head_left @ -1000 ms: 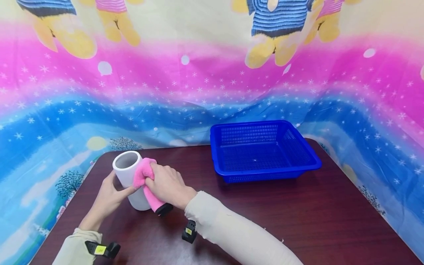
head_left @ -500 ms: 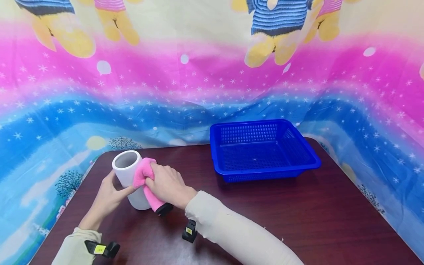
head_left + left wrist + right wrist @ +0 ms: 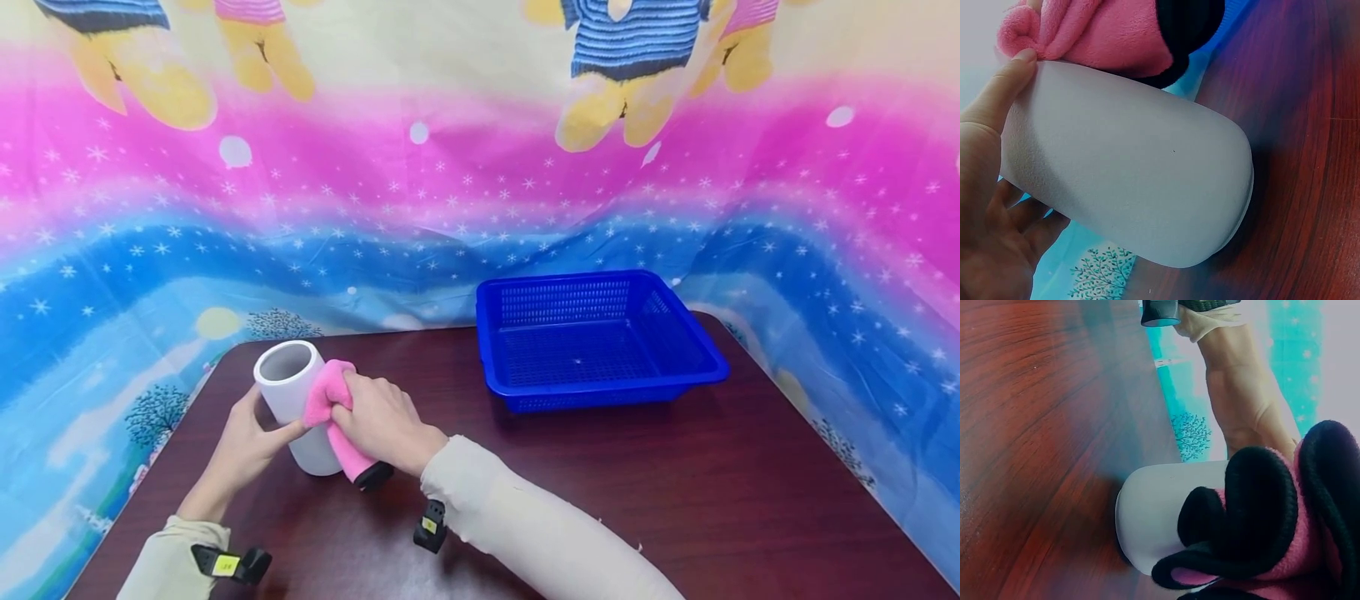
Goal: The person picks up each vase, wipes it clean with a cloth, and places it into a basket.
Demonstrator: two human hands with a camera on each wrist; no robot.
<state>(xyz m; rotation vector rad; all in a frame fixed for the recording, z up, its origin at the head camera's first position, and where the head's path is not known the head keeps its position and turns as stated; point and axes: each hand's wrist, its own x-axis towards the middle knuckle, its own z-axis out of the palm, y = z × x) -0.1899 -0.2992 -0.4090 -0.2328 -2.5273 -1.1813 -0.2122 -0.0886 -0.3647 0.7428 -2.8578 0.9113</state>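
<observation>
A white, tall round vase (image 3: 288, 403) with an open top is at the left of the table. My left hand (image 3: 242, 450) holds it from the left, thumb on the near side and fingers around the far side. In the left wrist view the thumb tip touches the pink cloth (image 3: 1110, 37) at the vase's side. My right hand (image 3: 384, 423) grips that bunched cloth, which has a black edge, against the vase's right side. The right wrist view shows the cloth's black-edged folds (image 3: 1263, 512) before the vase (image 3: 1160, 506); the right hand itself is hidden there.
A blue plastic basket (image 3: 600, 392) with perforated walls stands at the back right of the dark red-brown table (image 3: 675, 500). A printed cloth backdrop (image 3: 420, 183) surrounds the table's back and sides. Black cameras are strapped to both wrists.
My right hand and the pink cloth have shifted very slightly to the right along the vase's side. The left hand and the vase stay in place.
</observation>
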